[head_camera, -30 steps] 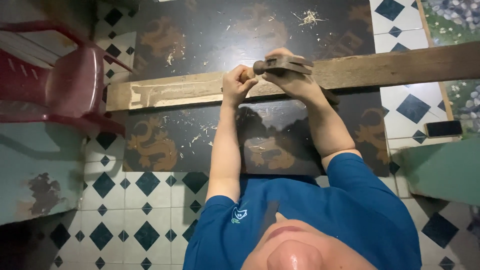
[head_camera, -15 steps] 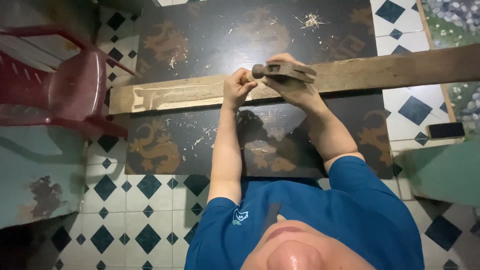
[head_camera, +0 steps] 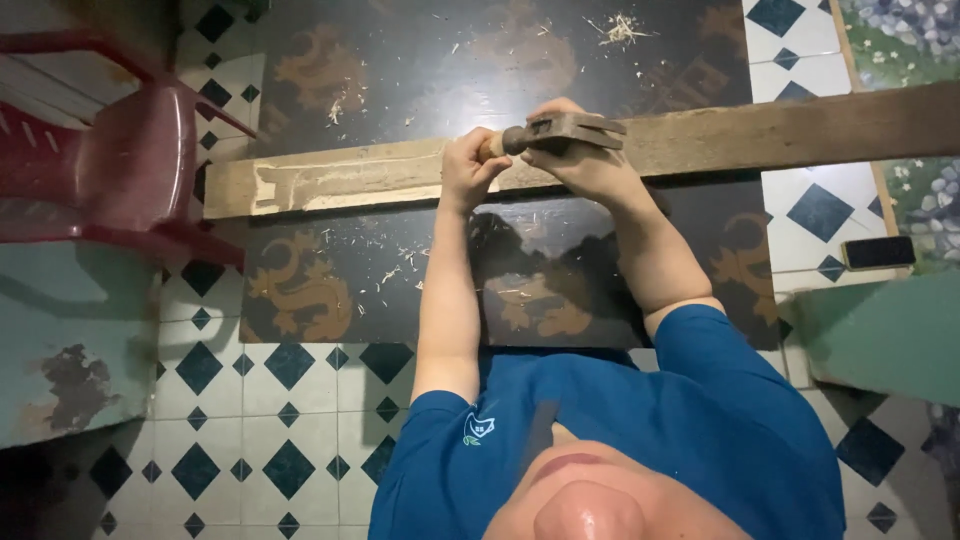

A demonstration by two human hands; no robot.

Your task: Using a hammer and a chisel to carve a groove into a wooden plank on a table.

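both arms outstretched, left hand point(head_camera: 470, 165) and right hand point(head_camera: 585, 165) clenched around hand plane point(head_camera: 560, 132) on plank point(head_camera: 330, 180)

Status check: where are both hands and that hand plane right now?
Left hand grips plane's front knob. Right hand on hand plane, mid-plank. Shavings on floor; red chair off plank's end.

The scene is dim and warm-toned, with soft light that leaves the glossy dark floor panel point(head_camera: 400, 270) showing a pale sheen and faint reflections of the arms. Shadows pool under the red chair point(head_camera: 120, 160) and in the lower left corner. The near chin is blurred, and straight lines bend slightly towards the edges.
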